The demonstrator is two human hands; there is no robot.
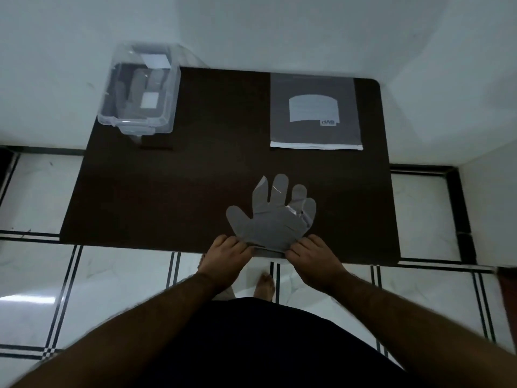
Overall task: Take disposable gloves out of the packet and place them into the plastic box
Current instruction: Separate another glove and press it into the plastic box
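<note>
Hands at near table edge: left hand and right hand each pinch cuff corner of glove, fingers narrow, likely spreading cuff flat for clean lift. Glove lies flat on dark table, fingertips toward far side. Packet far right, well apart, flat. Plastic box far left, open, at least one glove inside. Count: two hands, one loose glove, one packet, one box.
</note>
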